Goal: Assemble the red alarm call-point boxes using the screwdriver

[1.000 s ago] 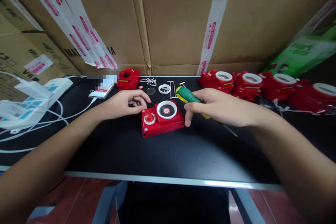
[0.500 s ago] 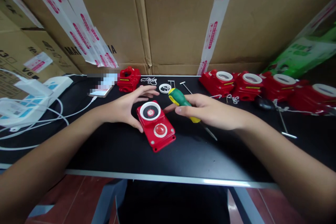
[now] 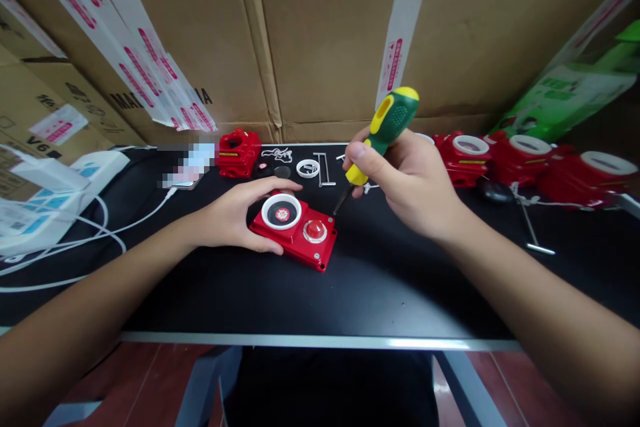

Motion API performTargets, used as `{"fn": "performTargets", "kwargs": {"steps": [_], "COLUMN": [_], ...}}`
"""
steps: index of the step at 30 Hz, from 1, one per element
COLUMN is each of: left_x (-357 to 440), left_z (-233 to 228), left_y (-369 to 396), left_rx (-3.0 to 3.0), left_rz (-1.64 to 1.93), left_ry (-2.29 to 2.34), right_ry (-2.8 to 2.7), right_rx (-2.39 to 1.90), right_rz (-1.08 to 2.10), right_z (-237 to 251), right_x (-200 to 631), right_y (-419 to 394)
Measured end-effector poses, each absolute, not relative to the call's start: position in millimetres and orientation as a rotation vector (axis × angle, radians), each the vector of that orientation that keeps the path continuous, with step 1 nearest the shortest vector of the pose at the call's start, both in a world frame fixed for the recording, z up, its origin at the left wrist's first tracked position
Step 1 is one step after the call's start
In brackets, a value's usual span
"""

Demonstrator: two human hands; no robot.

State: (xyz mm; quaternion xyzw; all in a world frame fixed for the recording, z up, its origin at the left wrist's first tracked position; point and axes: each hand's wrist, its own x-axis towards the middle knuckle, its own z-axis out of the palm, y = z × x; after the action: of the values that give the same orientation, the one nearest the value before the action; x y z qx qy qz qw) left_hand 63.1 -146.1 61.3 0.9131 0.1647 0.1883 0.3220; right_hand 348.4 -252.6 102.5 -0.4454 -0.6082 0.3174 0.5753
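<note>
Right hand [image 3: 410, 180] fingers clamp the now-raised screwdriver [image 3: 383, 130]; left hand [image 3: 235, 213] fingers grip the red box [image 3: 295, 230].

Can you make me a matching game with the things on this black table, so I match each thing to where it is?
Things:
1. screwdriver
2. red box
3. white ring
4. phone

Places:
A. on its charging cable, far left
B. under the left hand
C. lying loose near the cardboard
D. raised in the right hand

Pairs: 1-D, 2-B, 3-C, 4-A
</note>
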Motion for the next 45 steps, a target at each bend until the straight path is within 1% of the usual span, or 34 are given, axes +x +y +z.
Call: {"fn": "performTargets", "kwargs": {"steps": [3,9,17,24,30,38,45], "left_x": [63.5,66.5,56.3,51.6,48.0,50.1,53.0], "left_z": [62.6,62.6,69.0,78.2,81.0,80.4,80.7], "left_y": [-146.6,-147.6,-141.6,-139.1,-136.1,-135.0,-136.8], "left_rx": [2.474,2.561,2.599,2.621,2.592,2.608,2.573], "left_rz": [0.521,0.524,0.324,0.228,0.184,0.141,0.119], "left_ry": [0.392,0.332,0.398,0.411,0.449,0.454,0.493], "right_ry": [-1.41,-1.474,-1.539,-1.534,-1.449,-1.449,-1.622], "right_rx": [-1.043,-1.06,-1.066,-1.096,-1.1,-1.13,-1.13], "right_rz": [0.713,0.772,0.763,0.747,0.774,0.733,0.653], "right_z": [103.2,95.4,89.9,92.0,91.1,89.8,95.0], "right_x": [346.9,347.7,350.3,351.5,349.4,349.6,350.5], "right_y": [-255.0,-250.7,-248.0,-248.2,-248.3,-248.6,-254.3]}}
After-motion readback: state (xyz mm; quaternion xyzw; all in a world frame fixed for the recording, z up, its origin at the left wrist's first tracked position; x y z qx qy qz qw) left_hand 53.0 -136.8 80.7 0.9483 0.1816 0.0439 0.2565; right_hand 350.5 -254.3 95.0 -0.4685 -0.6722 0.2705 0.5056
